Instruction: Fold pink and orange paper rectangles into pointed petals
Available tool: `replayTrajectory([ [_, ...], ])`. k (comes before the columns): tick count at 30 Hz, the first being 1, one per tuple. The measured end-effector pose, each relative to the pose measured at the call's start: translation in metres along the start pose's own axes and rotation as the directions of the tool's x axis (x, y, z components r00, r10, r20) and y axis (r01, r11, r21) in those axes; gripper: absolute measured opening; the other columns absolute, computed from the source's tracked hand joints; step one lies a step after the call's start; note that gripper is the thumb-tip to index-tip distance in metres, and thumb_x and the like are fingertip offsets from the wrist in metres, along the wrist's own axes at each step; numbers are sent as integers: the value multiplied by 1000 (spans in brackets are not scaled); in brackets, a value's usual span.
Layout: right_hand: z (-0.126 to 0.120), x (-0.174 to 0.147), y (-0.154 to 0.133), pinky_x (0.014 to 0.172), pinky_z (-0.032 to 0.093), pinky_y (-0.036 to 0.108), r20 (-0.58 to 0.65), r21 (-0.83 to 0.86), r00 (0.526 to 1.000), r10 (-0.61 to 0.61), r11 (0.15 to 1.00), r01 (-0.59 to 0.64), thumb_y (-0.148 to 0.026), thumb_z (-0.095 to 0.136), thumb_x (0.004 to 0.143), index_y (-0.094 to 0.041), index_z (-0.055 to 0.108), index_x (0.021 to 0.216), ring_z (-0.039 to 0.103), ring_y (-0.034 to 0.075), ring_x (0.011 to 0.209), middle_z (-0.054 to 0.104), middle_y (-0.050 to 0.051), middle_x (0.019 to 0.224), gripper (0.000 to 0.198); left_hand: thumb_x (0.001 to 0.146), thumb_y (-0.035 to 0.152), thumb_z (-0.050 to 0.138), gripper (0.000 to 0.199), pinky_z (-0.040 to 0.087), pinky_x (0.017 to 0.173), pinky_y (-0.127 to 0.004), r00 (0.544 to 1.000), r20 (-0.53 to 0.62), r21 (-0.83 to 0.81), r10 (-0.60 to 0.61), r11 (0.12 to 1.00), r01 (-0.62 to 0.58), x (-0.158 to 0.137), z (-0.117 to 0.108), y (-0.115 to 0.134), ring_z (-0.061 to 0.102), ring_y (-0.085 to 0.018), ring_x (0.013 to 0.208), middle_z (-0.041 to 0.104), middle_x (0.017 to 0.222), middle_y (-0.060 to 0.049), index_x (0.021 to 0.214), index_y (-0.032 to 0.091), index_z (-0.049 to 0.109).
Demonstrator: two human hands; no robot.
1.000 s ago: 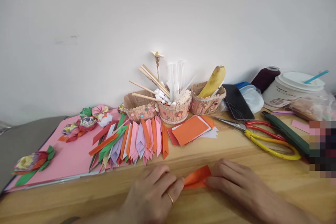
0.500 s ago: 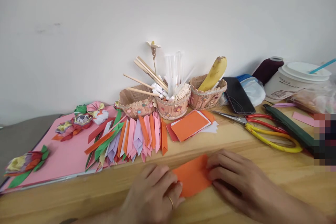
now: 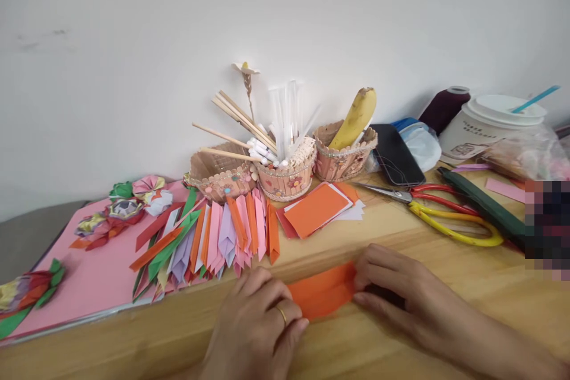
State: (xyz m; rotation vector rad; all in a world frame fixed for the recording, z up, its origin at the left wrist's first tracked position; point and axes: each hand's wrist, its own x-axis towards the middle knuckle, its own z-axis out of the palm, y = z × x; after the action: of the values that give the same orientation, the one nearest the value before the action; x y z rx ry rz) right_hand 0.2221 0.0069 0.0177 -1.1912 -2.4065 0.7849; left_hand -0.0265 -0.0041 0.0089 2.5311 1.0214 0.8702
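An orange sheet of paper (image 3: pixel 322 290), partly folded lengthwise, lies on the wooden table (image 3: pixel 356 344) between my hands. My left hand (image 3: pixel 258 323), with a gold ring on one finger, pinches its left end. At the other end, my right hand (image 3: pixel 396 285) has its fingertips closed on the paper's right edge. Beyond the paper sits a row of folded paper strips (image 3: pixel 227 231) in orange, pink, purple and green. A stack of flat cut papers (image 3: pixel 316 209), orange on top, lies to the right of that row.
Scissors (image 3: pixel 427 205) with red and yellow handles lie at the right beside a long dark green object (image 3: pixel 485 205). Decorated baskets (image 3: pixel 287 183) stand along the wall, one holding a banana (image 3: pixel 355 119). Folded paper flowers (image 3: pixel 127 211) rest on a pink sheet (image 3: pixel 89 273). A lidded cup (image 3: pixel 485 124) stands far right.
The orange paper has become narrower, its near edge folded over along its length. Both hands keep hold of its ends. The view has shifted slightly to the right.
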Motion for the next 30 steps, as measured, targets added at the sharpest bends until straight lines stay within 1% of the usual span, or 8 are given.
replayTrajectory([
  [5,6,2,-2,62,41,28,-48,-65,997,64,996,-67,-24,42,93,-20,49,75,53,17,69,55,3,76,19,85,14,49,18,38,65,-31,992,20,20,-121,993,120,3,3,2,48,-18,70,55,67,-2,67,17,51],
  [7,7,2,-2,61,40,28,-63,-98,996,65,993,-71,-23,43,92,-20,48,75,53,17,68,55,3,75,19,85,14,49,19,37,64,-31,990,31,45,-140,989,139,3,5,2,48,-18,69,55,66,-1,65,17,48],
  [15,10,3,-2,55,37,26,-108,-231,992,71,968,-94,-23,49,89,-20,48,73,51,16,63,53,2,72,16,83,13,50,19,36,66,-31,994,-1,85,-111,990,111,2,10,-1,46,-17,69,54,65,0,65,17,47],
  [21,10,3,0,57,38,27,-85,-250,994,71,964,-90,-23,48,90,-20,49,74,52,17,65,54,3,73,16,83,12,48,19,35,64,-31,995,0,112,-98,989,97,3,10,-2,46,-18,69,54,64,0,65,17,47],
  [30,5,9,-2,56,33,28,-3,-307,981,193,934,-185,-22,53,86,-20,51,71,51,17,62,57,2,73,16,78,8,49,16,34,63,-31,995,10,112,-95,989,93,4,11,-1,45,-18,68,53,64,0,65,17,47],
])
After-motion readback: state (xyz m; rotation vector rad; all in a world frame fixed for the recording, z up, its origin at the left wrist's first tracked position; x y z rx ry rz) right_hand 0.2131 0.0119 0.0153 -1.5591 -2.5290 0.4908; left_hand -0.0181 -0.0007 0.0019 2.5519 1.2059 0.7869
